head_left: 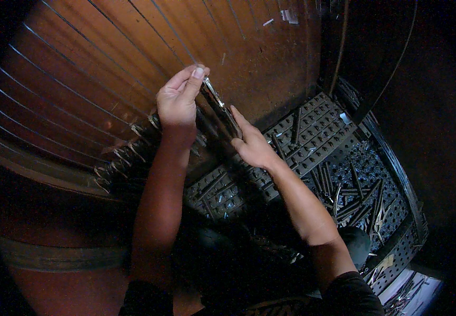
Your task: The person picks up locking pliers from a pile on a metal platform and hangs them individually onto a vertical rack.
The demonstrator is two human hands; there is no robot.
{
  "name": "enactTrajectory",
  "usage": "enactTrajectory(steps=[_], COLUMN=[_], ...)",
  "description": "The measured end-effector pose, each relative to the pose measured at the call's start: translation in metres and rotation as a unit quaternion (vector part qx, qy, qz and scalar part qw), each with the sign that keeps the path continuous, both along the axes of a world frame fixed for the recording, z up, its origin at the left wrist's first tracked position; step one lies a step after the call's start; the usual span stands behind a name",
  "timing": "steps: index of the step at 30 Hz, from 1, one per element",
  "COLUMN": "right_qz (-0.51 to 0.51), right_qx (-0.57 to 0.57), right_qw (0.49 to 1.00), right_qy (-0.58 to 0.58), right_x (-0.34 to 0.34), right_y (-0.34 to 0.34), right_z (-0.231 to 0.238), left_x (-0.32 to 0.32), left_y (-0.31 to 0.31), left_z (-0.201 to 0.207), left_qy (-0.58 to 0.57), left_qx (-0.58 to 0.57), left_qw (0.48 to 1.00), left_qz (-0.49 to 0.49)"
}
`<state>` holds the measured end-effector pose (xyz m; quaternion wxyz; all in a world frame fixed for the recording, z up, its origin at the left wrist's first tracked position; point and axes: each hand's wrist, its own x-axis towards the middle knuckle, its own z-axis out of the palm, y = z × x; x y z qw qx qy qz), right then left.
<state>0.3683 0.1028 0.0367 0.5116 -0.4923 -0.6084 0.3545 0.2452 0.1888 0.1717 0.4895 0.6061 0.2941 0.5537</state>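
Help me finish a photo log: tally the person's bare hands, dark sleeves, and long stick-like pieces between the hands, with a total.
Left hand and right hand: 2 bare hands
Left sleeve and right sleeve: 2 dark sleeves
Stick-like piece between the hands: 1
Total: 5

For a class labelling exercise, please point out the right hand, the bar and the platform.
Right hand (256, 149): head view, back of the hand.
Bar (220, 104): head view, midway along it.
Platform (318, 128): head view, bare upper surface.
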Motion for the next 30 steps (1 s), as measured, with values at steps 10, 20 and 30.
enactTrajectory(steps=[10,20,30], right_qz=[-0.027,-0.033,-0.030], right_qx=[0.035,0.054,0.048], right_qw=[0.999,0.998,0.998], right_qy=[-0.004,0.006,-0.007], right_x=[-0.003,-0.005,-0.002], right_y=[0.002,0.004,0.005], right_z=[-0.005,-0.009,-0.009], left_x=[0.002,0.004,0.001], left_y=[0.000,-0.005,0.001], left_z=[-0.001,0.002,-0.001], left_qy=[0.015,0.019,0.013], left_qx=[0.006,0.005,-0.009], left_qw=[1.000,1.000,0.999], left_qz=[-0.002,-0.015,-0.032])
